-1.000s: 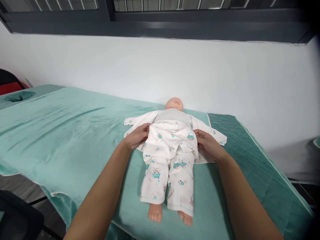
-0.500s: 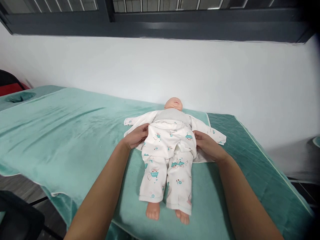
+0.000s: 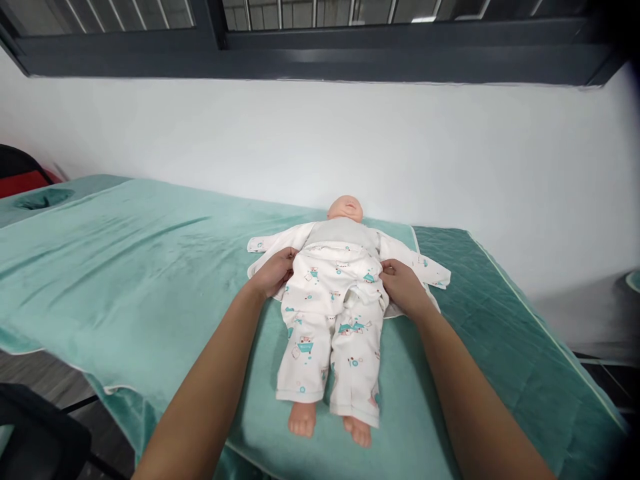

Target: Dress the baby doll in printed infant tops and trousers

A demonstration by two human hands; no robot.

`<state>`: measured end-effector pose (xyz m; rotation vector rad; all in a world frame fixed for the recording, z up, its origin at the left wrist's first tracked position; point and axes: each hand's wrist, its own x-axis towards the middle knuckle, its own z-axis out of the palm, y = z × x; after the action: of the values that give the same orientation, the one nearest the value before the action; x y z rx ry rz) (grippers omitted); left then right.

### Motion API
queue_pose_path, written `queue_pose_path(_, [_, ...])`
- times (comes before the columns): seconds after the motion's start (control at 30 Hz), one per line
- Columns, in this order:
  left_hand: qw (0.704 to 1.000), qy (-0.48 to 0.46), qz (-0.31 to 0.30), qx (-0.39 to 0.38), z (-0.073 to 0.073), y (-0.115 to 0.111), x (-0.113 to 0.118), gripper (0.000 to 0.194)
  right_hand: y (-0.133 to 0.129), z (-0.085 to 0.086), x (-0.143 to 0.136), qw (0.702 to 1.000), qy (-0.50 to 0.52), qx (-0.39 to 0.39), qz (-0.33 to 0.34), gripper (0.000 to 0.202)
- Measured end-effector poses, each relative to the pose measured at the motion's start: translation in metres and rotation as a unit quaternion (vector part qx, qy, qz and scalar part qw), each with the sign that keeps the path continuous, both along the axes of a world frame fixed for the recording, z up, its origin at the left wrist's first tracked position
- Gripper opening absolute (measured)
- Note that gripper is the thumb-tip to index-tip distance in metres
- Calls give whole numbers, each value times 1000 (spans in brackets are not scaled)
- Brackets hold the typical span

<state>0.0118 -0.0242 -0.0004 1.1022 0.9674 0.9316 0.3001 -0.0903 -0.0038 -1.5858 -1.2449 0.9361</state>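
A baby doll (image 3: 345,207) lies on its back, its head toward the wall and its bare feet toward me. It wears printed white pants (image 3: 320,283) pulled up to the waist. A white long-sleeved top (image 3: 425,267) is spread open around its grey-white torso, arms out to both sides. My left hand (image 3: 276,272) pinches the pants at the waist on the left side. On the opposite side my right hand (image 3: 401,283) grips the pants' edge between thumb and fingers. The fingertips of both hands are partly hidden by cloth.
A light green sheet (image 3: 125,267) covers the bed, with a darker quilted cover (image 3: 490,320) at the right. Behind stands a white wall (image 3: 300,140) below a dark window frame (image 3: 375,63). A black chair (image 3: 40,433) is at the lower left.
My right hand has shifted slightly left, drawing in the pants' right side. The top's lower right hem has moved with it. My left hand has hardly moved.
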Motion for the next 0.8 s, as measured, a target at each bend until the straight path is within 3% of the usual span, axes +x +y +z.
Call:
queue_pose_path(0.13, [998, -26, -61, 5, -1, 0, -3, 25, -2, 0, -1, 996, 79, -6, 46, 12])
queue_pose_path(0.53, [996, -16, -83, 14, -2, -2, -2, 39, -5, 0, 3, 982, 158, 2, 103, 25])
queue_pose_path(0.8, [991, 26, -126, 37, 11, -4, 1, 45, -6, 0, 2, 975, 185, -22, 119, 34])
